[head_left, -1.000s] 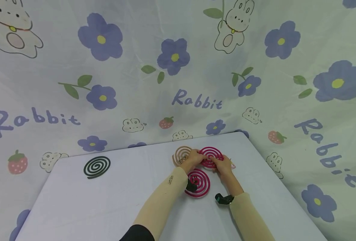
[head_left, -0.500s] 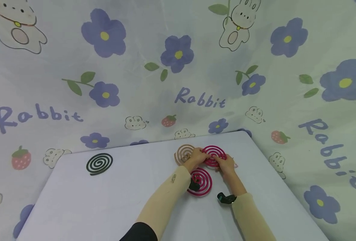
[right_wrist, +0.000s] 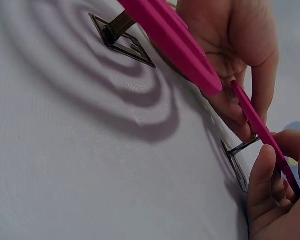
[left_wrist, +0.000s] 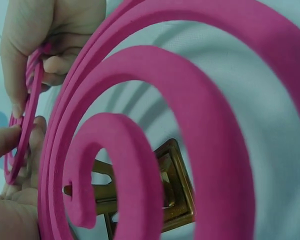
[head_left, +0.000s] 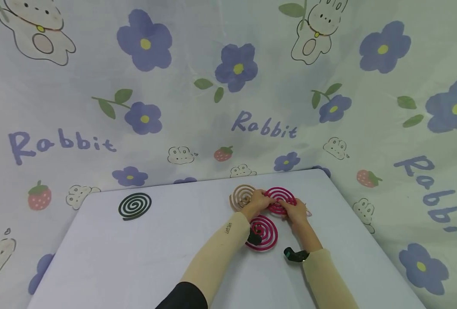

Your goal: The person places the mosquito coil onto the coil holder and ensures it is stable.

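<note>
Both hands are on one pink mosquito coil point(head_left: 281, 191) at the back right of the table. My left hand point(head_left: 257, 202) grips its left side, thumb toward the middle. On the other side my right hand point(head_left: 297, 212) pinches it between thumb and fingers. A small metal stand point(right_wrist: 235, 167) is visible close beneath this coil in the right wrist view. Another pink mosquito coil point(head_left: 270, 245) sits raised on a brass-coloured stand point(left_wrist: 176, 187), below my left wrist. Just behind my left hand is a tan mosquito coil point(head_left: 234, 198), partly covered by that hand.
A dark green mosquito coil point(head_left: 135, 206) lies far left on the white table point(head_left: 135, 257). Beyond my right hand a small pinkish item point(head_left: 309, 212) shows, too small to identify. A printed cloth point(head_left: 197, 128) hangs along the table's back and right edges.
The head view has shifted, so the whole scene sits further right in it. Both hands keep their hold on the pink mosquito coil, with little visible movement of hands or coil.
</note>
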A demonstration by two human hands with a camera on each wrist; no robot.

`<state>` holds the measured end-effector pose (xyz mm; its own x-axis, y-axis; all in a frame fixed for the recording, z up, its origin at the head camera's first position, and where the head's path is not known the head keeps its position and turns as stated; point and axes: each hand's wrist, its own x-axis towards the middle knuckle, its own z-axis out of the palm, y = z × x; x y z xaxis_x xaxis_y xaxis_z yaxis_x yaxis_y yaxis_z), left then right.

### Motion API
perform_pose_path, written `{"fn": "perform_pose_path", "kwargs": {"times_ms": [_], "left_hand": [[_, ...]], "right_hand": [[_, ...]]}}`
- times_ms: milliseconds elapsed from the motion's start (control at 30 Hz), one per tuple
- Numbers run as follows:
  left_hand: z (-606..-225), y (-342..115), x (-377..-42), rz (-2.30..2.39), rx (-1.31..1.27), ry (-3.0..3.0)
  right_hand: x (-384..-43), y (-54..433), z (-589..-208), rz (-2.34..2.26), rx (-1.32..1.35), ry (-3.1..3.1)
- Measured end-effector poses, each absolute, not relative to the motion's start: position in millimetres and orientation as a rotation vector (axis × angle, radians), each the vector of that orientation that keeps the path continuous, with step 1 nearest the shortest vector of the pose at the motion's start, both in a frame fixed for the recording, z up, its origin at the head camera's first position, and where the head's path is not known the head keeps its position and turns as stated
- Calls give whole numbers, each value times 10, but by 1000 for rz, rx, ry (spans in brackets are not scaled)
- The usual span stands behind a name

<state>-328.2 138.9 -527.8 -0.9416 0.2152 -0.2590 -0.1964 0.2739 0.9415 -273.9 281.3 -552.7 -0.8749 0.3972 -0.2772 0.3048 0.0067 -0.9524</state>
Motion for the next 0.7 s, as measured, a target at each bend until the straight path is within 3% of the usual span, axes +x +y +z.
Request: {"fn": "perform_pose_path", "kwargs": {"times_ms": [700], "left_hand": [[-5332,1381,-3217,1683,4,2229]], "right_hand": [[-2663,2757,-5543,1968,-761,-2185]]}}
